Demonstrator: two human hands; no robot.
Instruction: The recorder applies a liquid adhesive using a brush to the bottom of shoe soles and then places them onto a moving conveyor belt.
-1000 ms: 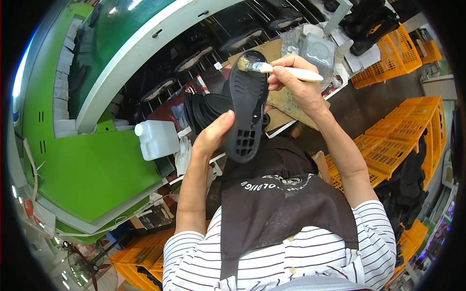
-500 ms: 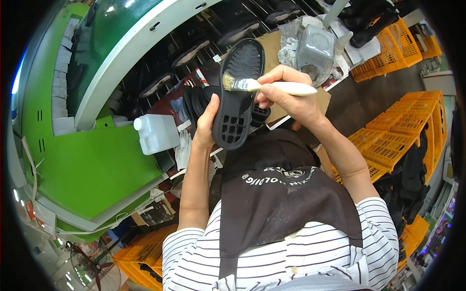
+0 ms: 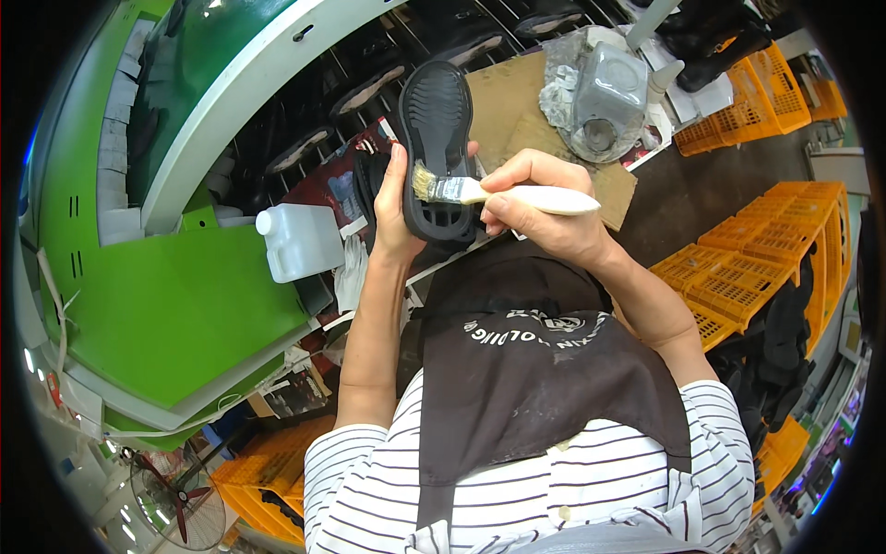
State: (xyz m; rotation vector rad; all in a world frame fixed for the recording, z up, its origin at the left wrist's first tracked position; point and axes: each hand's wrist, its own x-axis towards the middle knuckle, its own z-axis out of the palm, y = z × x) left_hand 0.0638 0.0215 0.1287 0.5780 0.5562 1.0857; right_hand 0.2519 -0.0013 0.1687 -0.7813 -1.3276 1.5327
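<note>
A black shoe sole [image 3: 437, 120] is held up in front of me, its ridged toe part pointing away. My left hand [image 3: 399, 208] grips it from the left near the heel, thumb along the edge, the other fingers mostly hidden behind. Between the fingers and thumb of my right hand [image 3: 546, 205] is a paintbrush [image 3: 475, 191] with a cream handle. Its pale bristles touch the sole's face towards the left edge, above the heel. Partly hidden behind the sole, more black soles [image 3: 366, 185] lie on the bench.
A white plastic jug [image 3: 300, 242] stands left of my hands, beside a green machine panel [image 3: 175, 305]. Beyond are a cardboard sheet [image 3: 503, 102], a clear plastic container [image 3: 609, 88] and a rack of black shoes [image 3: 369, 90]. Orange crates [image 3: 738, 268] stand at right.
The sole has tilted and shifted slightly left and away, its heel now foreshortened. The brush has moved down along it, from the middle part towards the heel.
</note>
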